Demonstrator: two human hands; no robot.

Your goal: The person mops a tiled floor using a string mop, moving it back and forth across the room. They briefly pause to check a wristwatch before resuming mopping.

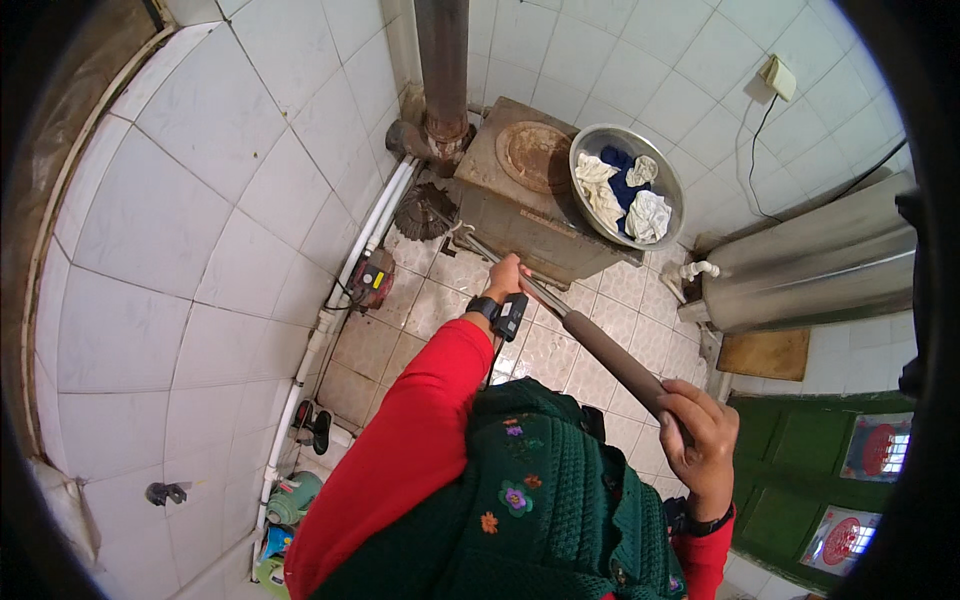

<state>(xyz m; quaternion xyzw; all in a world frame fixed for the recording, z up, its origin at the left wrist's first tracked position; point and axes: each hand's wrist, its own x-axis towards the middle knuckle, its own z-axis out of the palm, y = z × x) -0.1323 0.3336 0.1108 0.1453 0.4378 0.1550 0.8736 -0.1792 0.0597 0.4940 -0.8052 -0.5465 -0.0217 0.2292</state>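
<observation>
A long-handled mop runs slantwise across the middle, with a metal pole and a brown grip sleeve at its near end. My left hand is closed around the metal pole, partway down. Round the brown sleeve's end, my right hand is wrapped with bent fingers. At the far end, the dark grey stringy mop head rests on the tiled floor, between the white pipes and the stove. A black device is strapped to my left wrist.
A box-shaped stove stands against the back wall, beside a brown flue pipe. On it sits a metal basin of white and dark blue cloths. A red pump and white pipes line the left wall; a metal tank lies right.
</observation>
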